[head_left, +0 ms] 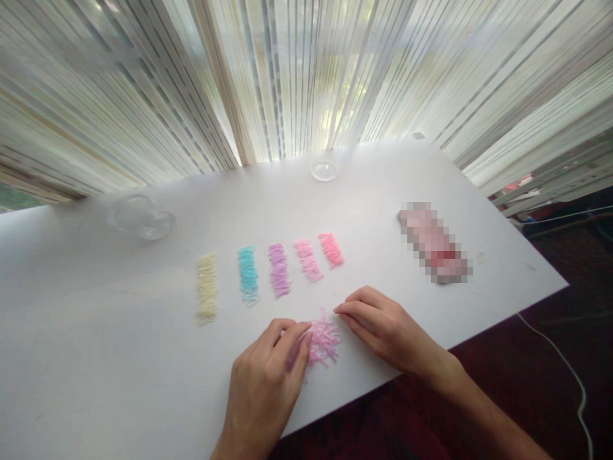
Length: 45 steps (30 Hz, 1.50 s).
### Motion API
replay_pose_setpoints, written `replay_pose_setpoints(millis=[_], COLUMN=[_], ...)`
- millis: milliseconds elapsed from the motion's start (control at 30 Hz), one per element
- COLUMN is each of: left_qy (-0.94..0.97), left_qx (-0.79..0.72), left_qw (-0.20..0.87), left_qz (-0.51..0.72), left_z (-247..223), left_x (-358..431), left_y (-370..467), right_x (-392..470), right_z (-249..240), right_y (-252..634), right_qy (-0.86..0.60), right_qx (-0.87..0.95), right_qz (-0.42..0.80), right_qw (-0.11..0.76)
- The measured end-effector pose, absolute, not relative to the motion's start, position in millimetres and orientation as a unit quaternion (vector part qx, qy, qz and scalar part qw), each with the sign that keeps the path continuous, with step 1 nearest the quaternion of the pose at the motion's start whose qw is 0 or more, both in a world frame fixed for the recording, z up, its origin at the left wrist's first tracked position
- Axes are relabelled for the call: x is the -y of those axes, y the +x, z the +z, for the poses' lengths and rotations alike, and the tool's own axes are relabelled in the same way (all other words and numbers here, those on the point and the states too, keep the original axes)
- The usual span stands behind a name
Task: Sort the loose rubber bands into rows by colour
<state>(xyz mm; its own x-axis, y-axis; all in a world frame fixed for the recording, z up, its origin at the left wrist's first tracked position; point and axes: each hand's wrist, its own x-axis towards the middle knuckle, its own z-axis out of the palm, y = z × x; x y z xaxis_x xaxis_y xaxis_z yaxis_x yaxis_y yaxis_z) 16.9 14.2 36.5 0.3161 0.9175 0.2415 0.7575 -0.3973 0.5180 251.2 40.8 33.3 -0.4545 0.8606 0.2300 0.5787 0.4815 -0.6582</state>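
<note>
A loose pile of pink and lilac elastic bands (326,342), thin and looped, lies near the table's front edge. At its left side is my left hand (271,370), thumb and fingers pinched together against the bands; what they grip is hidden. My right hand (383,322) rests just right of the pile, its fingertips closed beside a loop that sticks up. Whether a band is between them is too small to tell. Beyond the hands lie neat rows of similar bands: yellow (207,289), turquoise (248,275), purple (279,269), light pink (309,260) and coral pink (331,250).
Clear round containers or lids (158,225) stand at the back left of the white table (119,358), and a clear round dish (324,170) at the back middle. A blurred pink object (431,239) lies to the right. Striped string curtains (297,76) hang behind.
</note>
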Motion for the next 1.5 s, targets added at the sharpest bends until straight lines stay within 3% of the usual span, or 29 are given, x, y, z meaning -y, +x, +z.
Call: replay_pose_setpoints(millis=[400, 800, 1333, 1500], left_qy=[0.79, 0.795, 0.805, 0.77], left_qx=[-0.532, -0.56, -0.504, -0.538], left_qw=[0.156, 0.159, 0.201, 0.181], left_qz=[0.261, 0.169, 0.243, 0.292], left_z=[36, 40, 43, 44], left_x=[-8, -32, -31, -35], left_y=[21, 39, 36, 16], right_x=[-62, -56, -61, -70], right_z=[37, 46, 51, 45], right_y=[241, 256, 252, 260], right_qy=[-0.419, -0.438, -0.433, -0.459], right_qx=[0.856, 0.819, 0.809, 0.784], right_qz=[0.248, 0.292, 0.322, 0.275], right_qw=[0.176, 0.229, 0.232, 0.314])
